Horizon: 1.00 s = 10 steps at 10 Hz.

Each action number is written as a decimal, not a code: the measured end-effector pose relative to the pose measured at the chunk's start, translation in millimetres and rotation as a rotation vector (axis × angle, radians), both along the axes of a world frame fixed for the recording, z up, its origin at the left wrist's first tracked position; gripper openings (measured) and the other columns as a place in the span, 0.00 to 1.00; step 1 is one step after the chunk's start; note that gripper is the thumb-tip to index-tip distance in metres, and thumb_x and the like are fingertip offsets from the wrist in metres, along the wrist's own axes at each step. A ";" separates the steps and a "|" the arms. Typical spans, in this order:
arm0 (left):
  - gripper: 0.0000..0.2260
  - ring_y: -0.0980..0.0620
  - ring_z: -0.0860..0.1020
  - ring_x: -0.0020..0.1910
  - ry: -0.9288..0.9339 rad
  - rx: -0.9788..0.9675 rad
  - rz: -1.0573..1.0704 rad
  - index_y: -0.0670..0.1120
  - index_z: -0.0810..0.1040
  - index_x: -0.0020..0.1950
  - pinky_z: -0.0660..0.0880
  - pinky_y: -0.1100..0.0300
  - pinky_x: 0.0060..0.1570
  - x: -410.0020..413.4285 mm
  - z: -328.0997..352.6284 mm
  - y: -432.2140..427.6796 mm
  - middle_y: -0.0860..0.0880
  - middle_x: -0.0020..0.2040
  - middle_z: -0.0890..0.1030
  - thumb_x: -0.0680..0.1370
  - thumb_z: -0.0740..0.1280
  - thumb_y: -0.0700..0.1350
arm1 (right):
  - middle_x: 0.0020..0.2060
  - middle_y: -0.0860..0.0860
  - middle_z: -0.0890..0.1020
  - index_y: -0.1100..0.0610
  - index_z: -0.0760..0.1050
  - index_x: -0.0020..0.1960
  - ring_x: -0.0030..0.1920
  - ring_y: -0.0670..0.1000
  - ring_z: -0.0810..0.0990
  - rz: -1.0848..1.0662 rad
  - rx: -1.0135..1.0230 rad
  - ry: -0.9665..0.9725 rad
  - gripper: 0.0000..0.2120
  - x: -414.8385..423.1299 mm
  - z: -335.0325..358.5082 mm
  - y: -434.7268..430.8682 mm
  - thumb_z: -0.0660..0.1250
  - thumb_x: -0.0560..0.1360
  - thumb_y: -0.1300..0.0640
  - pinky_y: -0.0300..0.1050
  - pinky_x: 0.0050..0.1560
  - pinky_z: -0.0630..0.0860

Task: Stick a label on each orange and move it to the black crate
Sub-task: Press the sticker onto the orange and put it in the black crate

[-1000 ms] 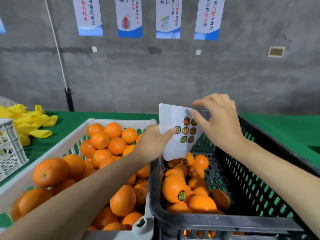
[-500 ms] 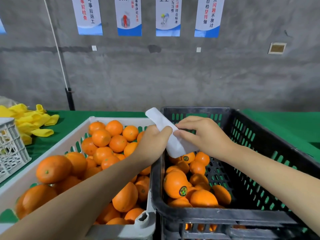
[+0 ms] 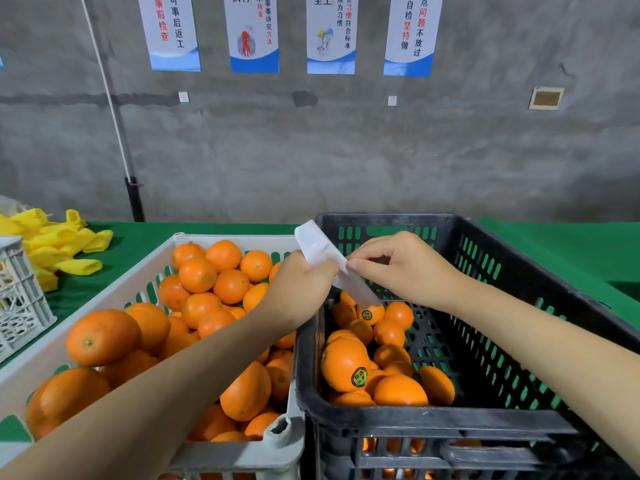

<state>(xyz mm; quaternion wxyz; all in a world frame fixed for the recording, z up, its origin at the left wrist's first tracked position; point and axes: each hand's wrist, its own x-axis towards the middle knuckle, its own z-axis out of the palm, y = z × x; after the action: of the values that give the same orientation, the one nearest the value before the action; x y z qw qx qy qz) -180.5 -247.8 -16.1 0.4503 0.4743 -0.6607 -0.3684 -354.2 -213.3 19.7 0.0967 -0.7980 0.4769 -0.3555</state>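
Oranges fill two crates on the green tabletop: a heap in the white crate and roughly a dozen in the black crate, two of them showing round labels. One label sheet hangs over the crates' shared edge. The left hand has its grip clamped round it, and the right hand grip pinches its edge.

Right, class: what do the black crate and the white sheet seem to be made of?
The black crate is likely moulded plastic, matt: slotted walls and a thick rounded rim. The white sheet is probably thin, smooth-coated paper: it curls and creases where held.
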 end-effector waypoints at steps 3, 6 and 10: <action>0.07 0.50 0.70 0.31 -0.007 -0.012 -0.017 0.45 0.73 0.37 0.68 0.53 0.34 0.8 0.4 -2.5 0.47 0.32 0.72 0.74 0.65 0.44 | 0.42 0.45 0.84 0.54 0.84 0.47 0.45 0.44 0.81 -0.088 -0.098 0.032 0.09 -1.9 0.5 -2.8 0.65 0.79 0.57 0.49 0.47 0.77; 0.08 0.53 0.82 0.39 -0.215 -0.221 -0.279 0.48 0.82 0.43 0.78 0.57 0.39 6.4 4.6 3.8 0.52 0.38 0.84 0.81 0.67 0.46 | 0.55 0.52 0.78 0.58 0.73 0.53 0.57 0.53 0.74 -0.256 -0.479 0.022 0.12 8.4 -4.4 2.1 0.53 0.83 0.55 0.53 0.57 0.71; 0.10 0.45 0.82 0.48 -0.275 -0.331 -0.514 0.42 0.84 0.53 0.77 0.41 0.49 12.2 11.2 22.6 0.45 0.47 0.85 0.79 0.68 0.48 | 0.28 0.47 0.71 0.50 0.62 0.51 0.28 0.52 0.71 -0.118 -0.303 0.129 0.06 19.6 -1.0 2.7 0.50 0.84 0.50 0.51 0.29 0.63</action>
<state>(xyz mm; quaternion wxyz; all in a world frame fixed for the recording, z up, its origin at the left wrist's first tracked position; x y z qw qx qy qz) -168.3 -225.2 -4.8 0.3205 0.2579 -0.8641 -0.2901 -334.6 -210.6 18.7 -0.0765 -0.7953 0.4692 -0.3761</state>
